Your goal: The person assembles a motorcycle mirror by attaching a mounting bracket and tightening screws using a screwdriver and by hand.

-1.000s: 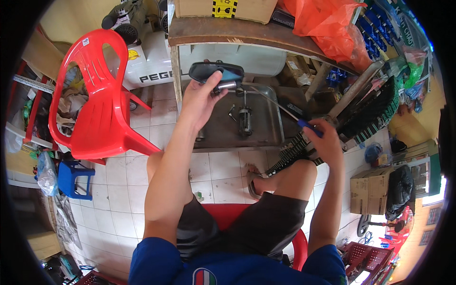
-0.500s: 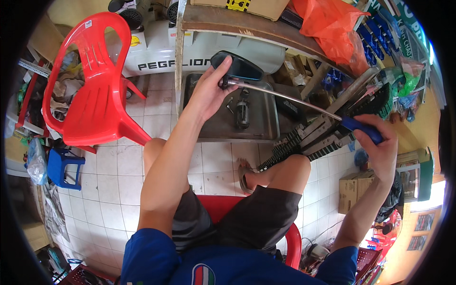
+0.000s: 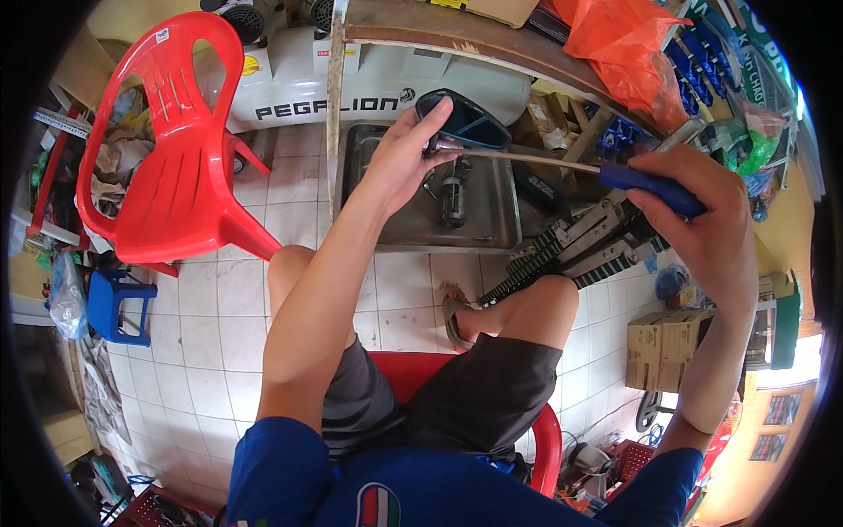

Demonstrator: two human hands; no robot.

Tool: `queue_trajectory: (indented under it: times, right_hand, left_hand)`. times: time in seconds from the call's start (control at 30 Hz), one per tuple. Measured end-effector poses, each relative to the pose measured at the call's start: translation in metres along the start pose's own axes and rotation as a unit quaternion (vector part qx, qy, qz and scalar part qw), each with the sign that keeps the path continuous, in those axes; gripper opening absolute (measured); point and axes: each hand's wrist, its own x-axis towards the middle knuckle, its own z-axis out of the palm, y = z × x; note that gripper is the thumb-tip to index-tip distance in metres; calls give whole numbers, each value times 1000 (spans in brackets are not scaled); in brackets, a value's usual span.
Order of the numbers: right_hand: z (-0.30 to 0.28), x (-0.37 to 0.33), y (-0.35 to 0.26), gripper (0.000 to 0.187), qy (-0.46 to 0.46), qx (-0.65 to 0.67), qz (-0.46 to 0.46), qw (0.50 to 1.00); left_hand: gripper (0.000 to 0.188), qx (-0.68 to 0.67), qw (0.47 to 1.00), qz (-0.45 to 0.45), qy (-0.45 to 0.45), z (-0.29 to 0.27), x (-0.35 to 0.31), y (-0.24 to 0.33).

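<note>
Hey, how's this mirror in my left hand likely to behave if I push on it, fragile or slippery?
The mirror is probably fragile, as its shiny, reflective face looks like glass. That smooth face could let a fingertip slide. It might also tilt, since the left hand holds it near one end.

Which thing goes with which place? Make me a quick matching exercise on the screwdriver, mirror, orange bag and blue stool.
1. screwdriver
2. mirror
3. orange bag
4. blue stool

A. standing on the tiled floor
B. held in the left grip
C. lying on the wooden shelf
D. handle held in the right grip

Pairs: 1-D; 2-B; 3-C; 4-A
</note>
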Motion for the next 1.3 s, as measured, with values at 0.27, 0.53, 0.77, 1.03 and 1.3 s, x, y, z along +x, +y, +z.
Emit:
queue_trajectory:
  times: [0.27,0.53,0.77,1.03,1.3]
  right_hand:
    - [4,4,1,22,-9,-7,-8,1000]
    - [1,8,7,23,-17,-20,-24,999]
    - [-1,14,18,24,-34,-9,-26,999]
    - [10,15,24,22,-43,78,8,996]
    - [10,12,15,28,-40,-48,-100,993]
  left_hand:
    - [38,12,1000,3,-13,0,0,-2]
    - [35,20,1000,-3,-7,3,-2,1]
    - [37,92,996,13,8,5,-3,-1]
    - [42,35,999,-2,8,-5,0,-3]
    - [38,62,998,-14,25,-2,-2,-4]
